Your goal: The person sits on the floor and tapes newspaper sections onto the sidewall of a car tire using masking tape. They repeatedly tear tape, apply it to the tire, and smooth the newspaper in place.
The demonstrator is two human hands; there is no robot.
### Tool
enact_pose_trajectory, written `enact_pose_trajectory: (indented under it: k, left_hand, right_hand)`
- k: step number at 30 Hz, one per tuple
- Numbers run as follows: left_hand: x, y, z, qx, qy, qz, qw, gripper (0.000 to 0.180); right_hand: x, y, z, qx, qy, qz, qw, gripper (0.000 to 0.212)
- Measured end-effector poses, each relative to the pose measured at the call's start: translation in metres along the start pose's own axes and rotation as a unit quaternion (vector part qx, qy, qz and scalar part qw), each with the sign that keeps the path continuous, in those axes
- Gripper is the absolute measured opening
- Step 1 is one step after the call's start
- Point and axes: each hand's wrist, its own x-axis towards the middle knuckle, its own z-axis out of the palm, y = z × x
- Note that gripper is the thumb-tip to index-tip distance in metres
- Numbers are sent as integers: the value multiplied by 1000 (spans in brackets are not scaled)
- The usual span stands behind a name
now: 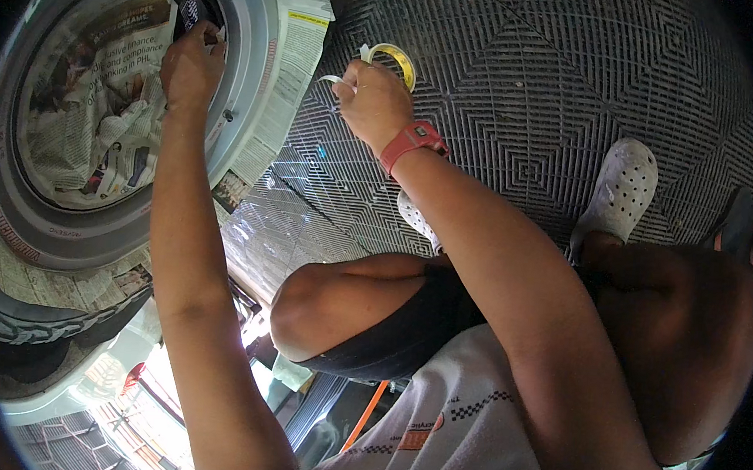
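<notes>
My left hand (pixel 192 69) is closed at the upper right inner edge of a grey wheel rim (pixel 247 69), its fingers pinching a small pale strip. Crumpled newspaper (pixel 131 61) fills the middle of the rim, and the fingertips meet its dark printed corner. More newspaper (pixel 299 33) surrounds the rim on the outside. To the right of the wheel, over the floor, my right hand (pixel 373 99) is closed on a roll of masking tape (pixel 396 62) with a yellow inner core. A loose pale strip (pixel 331 79) sticks out by its fingers. A red watch is on the right wrist.
A tyre (pixel 56 322) with a chunky tread shows below the rim. Dark ridged floor tiles (pixel 508 96) spread out at the right. My feet wear pale perforated clogs (pixel 622 187), close to my bent knees. A pale rounded container (pixel 77 393) stands at the lower left.
</notes>
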Motion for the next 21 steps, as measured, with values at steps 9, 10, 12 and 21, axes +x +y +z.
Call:
enact_pose_trajectory:
  k: [9,10,12,21]
  left_hand:
    - [0,6,1,36,-3,-20,999,20]
    - [-1,8,0,42,-2,-27,999,21]
    - [-3,12,-1,57,-1,-42,997,23]
    - [6,21,1,60,5,-110,992,30]
  right_hand:
    - [4,8,1,-21,20,-15,999,20]
    - [3,9,2,-19,26,-21,999,21]
    - [3,11,4,-18,29,-23,999,22]
    - [5,13,-1,-29,33,-15,999,24]
